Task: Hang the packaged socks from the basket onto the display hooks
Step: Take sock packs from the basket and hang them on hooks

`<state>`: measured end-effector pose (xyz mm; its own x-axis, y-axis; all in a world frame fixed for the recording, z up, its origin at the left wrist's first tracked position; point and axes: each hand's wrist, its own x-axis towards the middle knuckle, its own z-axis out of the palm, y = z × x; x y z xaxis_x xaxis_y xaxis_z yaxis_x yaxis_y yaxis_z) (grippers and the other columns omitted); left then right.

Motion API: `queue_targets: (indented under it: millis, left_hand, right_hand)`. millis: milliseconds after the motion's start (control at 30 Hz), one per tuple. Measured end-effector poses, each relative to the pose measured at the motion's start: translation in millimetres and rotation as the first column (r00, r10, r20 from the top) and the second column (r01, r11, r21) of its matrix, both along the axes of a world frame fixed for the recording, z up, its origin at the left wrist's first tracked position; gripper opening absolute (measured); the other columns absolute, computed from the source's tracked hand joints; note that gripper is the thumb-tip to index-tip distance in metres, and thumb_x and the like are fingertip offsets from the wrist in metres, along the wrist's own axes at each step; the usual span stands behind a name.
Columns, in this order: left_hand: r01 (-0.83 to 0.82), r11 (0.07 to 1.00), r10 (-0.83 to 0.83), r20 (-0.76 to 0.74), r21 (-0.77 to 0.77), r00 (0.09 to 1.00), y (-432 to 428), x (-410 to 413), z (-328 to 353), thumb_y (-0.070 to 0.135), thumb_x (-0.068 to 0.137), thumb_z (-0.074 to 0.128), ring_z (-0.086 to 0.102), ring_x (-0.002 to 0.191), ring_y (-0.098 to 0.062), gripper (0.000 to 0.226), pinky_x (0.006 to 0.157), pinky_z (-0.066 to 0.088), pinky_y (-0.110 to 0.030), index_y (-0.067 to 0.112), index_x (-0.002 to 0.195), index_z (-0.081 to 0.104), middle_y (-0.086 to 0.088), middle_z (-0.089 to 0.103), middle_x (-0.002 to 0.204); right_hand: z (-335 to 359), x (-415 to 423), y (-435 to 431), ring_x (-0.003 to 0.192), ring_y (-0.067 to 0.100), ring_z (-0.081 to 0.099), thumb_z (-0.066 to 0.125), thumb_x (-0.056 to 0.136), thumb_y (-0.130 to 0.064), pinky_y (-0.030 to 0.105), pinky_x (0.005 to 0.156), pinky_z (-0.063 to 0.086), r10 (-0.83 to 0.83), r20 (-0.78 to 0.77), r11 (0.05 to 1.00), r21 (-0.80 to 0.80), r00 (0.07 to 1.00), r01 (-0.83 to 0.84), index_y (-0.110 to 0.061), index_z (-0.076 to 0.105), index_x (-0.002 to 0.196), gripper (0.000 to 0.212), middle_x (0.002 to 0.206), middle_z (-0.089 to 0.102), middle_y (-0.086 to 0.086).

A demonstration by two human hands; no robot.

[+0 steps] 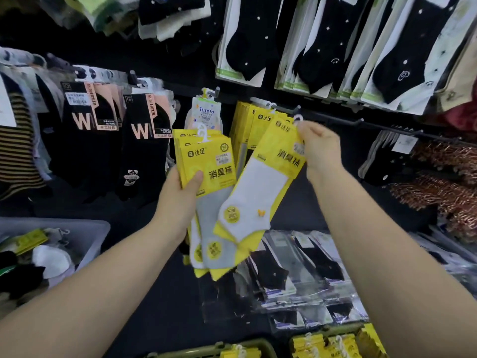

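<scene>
Dim display wall; basket cropped below; blurred right hand pinches pack.

Left hand grips a yellow sock stack; right hand pinches one pack near a hook.

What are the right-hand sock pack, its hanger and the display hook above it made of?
Sock pack: yellow printed card, probably; flat, little glare. Hanger: white moulded plastic, apparently. Display hook: thin dark rod, likely painted metal; blurred.
</scene>
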<state>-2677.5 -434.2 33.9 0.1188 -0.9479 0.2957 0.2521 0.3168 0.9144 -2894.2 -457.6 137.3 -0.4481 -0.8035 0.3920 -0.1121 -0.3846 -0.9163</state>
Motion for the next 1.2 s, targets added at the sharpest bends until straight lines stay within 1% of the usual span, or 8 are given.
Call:
queue_targets:
  millis: [167,400,467,567,667,767,1000,1200]
  left_hand:
    - [-0.094,0.995,0.097,0.172,-0.03,0.98,-8,23,-11,0.024,0.097,0.051,0.062,0.104,-0.014,0.014,0.091,0.05,-0.037,0.031,0.109,0.052,0.006,0.065,0.111]
    - [-0.06,0.998,0.061,0.186,-0.012,0.981,-7,24,-9,0.029,0.096,0.053,0.064,0.105,-0.014,0.012,0.094,0.05,-0.043,0.039,0.103,0.055,0.007,0.067,0.113]
    - [-0.029,1.0,0.027,0.145,0.01,0.989,-6,21,-6,0.028,0.096,0.052,0.064,0.106,-0.013,0.02,0.095,0.05,-0.04,0.031,0.116,0.055,0.007,0.067,0.115]
    - [0.05,0.997,-0.054,0.07,0.054,0.996,-4,17,0,0.026,0.096,0.053,0.065,0.105,-0.014,0.029,0.095,0.05,-0.038,0.023,0.125,0.054,0.005,0.069,0.115]
    - [0.145,0.986,-0.145,0.002,0.077,0.989,-1,14,5,0.026,0.096,0.054,0.067,0.104,-0.014,0.028,0.094,0.051,-0.038,0.024,0.123,0.056,0.004,0.07,0.113]
    - [0.215,0.975,-0.213,-0.025,0.058,0.977,4,8,6,0.024,0.091,0.06,0.066,0.107,-0.019,0.037,0.093,0.05,-0.04,0.024,0.127,0.055,0.0,0.069,0.117]
    - [0.231,0.969,-0.223,-0.087,0.092,0.971,11,5,0,0.02,0.095,0.054,0.067,0.104,-0.018,0.028,0.086,0.053,-0.036,0.024,0.123,0.055,0.001,0.07,0.114]
    - [0.041,0.996,-0.04,-0.024,0.073,0.999,8,-2,5,0.016,0.097,0.053,0.067,0.098,-0.014,0.021,0.081,0.054,-0.033,0.024,0.116,0.057,0.001,0.069,0.111]
  right_hand:
    - [27,1,-28,0.094,0.026,0.065,0.059,0.091,-0.009,0.038,0.078,0.056,0.005,-0.179,1.0,0.024,0.984,0.0,-0.023,0.07,0.079,0.021,0.095,0.069,0.007]
    - [40,8,-63,0.083,0.019,0.055,0.058,0.092,-0.013,0.033,0.079,0.051,-0.03,-0.339,0.968,0.224,0.94,0.112,-0.005,0.07,0.102,0.017,0.088,0.06,0.005]
    - [41,10,-65,0.086,0.018,0.055,0.059,0.092,-0.018,0.026,0.073,0.05,-0.13,-0.338,0.95,0.227,0.932,0.215,-0.015,0.069,0.102,0.014,0.084,0.059,-0.002]
    - [22,25,-45,0.105,0.026,0.052,0.055,0.091,-0.019,0.036,0.087,0.048,-0.389,-0.3,0.895,0.102,0.871,0.435,-0.022,0.057,0.097,0.008,0.113,0.055,0.005]
    - [-15,63,-12,0.089,0.014,0.057,0.061,0.088,-0.033,0.027,0.07,0.047,-0.057,-0.353,0.993,0.076,0.934,0.089,-0.023,0.052,0.091,0.014,0.094,0.056,-0.007]
    - [-41,90,16,0.075,-0.001,0.06,0.077,0.073,-0.045,0.017,0.059,0.048,0.235,-0.347,0.968,0.163,0.908,-0.189,-0.027,0.051,0.092,0.037,0.087,0.061,-0.013]
    - [-38,50,22,0.082,0.012,0.069,0.085,0.069,-0.025,0.023,0.056,0.055,0.291,-0.166,0.944,0.212,0.942,-0.254,-0.029,0.062,0.094,0.035,0.114,0.063,0.002]
    - [-25,13,19,0.077,0.02,0.064,0.084,0.068,-0.017,0.037,0.065,0.058,0.205,-0.062,0.966,0.175,0.977,-0.191,-0.027,0.064,0.083,0.027,0.093,0.071,0.004]
